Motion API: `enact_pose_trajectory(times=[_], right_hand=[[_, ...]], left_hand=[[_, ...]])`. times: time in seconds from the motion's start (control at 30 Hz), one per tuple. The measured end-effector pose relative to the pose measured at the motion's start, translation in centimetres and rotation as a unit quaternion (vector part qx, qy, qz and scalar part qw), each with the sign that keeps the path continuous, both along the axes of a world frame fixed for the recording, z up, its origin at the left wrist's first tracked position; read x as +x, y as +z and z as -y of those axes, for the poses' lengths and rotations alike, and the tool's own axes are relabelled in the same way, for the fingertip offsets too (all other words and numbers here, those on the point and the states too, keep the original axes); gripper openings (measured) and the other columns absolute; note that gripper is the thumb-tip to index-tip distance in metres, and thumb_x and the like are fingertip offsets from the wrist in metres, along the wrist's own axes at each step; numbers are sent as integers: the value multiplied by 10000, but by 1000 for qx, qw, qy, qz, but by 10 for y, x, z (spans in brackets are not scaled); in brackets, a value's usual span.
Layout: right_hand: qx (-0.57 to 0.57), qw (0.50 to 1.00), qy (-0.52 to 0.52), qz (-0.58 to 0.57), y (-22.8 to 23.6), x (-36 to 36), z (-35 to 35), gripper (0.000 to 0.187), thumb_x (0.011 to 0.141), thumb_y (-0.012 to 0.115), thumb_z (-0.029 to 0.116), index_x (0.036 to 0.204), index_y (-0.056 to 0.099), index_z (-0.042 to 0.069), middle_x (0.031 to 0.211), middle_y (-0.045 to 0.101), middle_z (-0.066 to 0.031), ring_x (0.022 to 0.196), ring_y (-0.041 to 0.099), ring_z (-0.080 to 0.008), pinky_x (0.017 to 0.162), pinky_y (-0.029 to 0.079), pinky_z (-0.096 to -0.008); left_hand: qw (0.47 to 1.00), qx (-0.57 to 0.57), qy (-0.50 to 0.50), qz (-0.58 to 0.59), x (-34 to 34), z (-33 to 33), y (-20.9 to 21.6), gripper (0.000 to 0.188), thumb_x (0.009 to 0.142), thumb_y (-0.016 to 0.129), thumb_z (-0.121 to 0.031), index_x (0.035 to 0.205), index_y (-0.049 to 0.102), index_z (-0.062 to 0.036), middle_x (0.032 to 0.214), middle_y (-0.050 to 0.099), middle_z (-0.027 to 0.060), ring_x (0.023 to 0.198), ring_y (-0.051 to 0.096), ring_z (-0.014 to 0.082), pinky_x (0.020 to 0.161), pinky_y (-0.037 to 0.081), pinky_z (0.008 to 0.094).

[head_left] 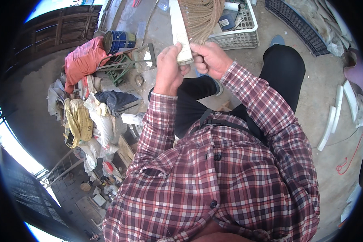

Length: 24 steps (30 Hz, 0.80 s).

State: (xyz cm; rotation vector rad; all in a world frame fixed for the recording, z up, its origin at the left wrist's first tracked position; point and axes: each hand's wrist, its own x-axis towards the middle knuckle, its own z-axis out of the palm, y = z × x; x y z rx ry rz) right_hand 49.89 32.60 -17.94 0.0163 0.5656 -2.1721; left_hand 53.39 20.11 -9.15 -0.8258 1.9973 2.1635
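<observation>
A long white bar (180,30), squared and seemingly hollow at its near end, runs away from me toward the top edge. My left hand (169,69) is closed round its near end, thumb on top. Just right of it my right hand (212,59) is closed, thumb and curled fingers at the bar's side. A thick bundle of brown cord strands (203,18) hangs beside the bar, its lower ends meeting the right thumb and forefinger. Whether that hand grips a strand or the bar's edge is hidden.
A white plastic crate (252,34) holding assorted items stands behind the strands; a dark crate (296,26) lies farther right. At left are a blue bucket (121,41), a red sack (84,60), a green metal frame (119,68) and piled bags (103,121). White strips (327,129) lie right.
</observation>
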Motion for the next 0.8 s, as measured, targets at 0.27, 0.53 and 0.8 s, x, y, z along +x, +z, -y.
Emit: enact_pose_trajectory(times=[0.27,0.53,0.8], right_hand=[[-17,999,-10,-46,1,3,-4,211,935,584,237,844,590,47,603,503,12,423,431,-82,365,307,-235],[25,1000,-17,4,-6,-4,7,279,925,607,324,914,595,45,683,545,-22,463,469,-99,372,323,-245],[59,996,-44,47,1,-21,16,250,928,619,287,860,595,48,662,547,2,487,461,-73,393,280,-229]], left_hand=[[1000,11,-8,-1,-3,8,-3,199,953,508,-168,948,575,19,769,600,97,523,501,146,408,342,248],[1000,-12,4,-5,-1,1,0,208,941,540,-182,931,520,24,733,552,82,481,453,130,395,331,252],[1000,-24,16,10,3,-3,-7,224,938,543,-189,971,528,32,752,561,86,478,454,126,389,330,249]])
